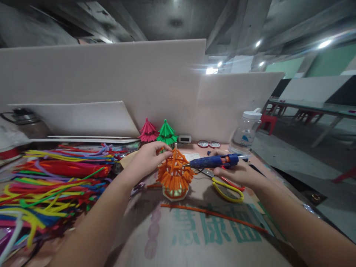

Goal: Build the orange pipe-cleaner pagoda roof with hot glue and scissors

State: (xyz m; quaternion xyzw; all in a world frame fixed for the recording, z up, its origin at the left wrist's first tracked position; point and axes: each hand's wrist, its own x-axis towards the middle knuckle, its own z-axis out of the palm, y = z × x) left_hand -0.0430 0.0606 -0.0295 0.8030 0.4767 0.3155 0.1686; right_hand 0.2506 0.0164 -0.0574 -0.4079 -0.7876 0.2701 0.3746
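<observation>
An orange tiered pavilion made of pipe cleaners (175,180) stands upright on a pale base in front of me, with a thin stick poking out of its top. My left hand (151,157) reaches in from the left, thumb and fingers pinched at the upper part of the pavilion. A blue hot glue gun (213,161) lies in the grip of my right hand (236,170), its nozzle touching or very close to the pavilion's right side. Beneath that hand are yellow-handled scissors (229,192). One loose orange pipe cleaner (211,213) lies nearer me on the table.
Heaps of coloured pipe cleaners (55,185) cover the left side. Behind stand a pink tree (148,130), a green tree (166,132), a small digital display (184,139), two round tins (208,144) and a clear bottle (245,131). White boards (111,78) wall the back.
</observation>
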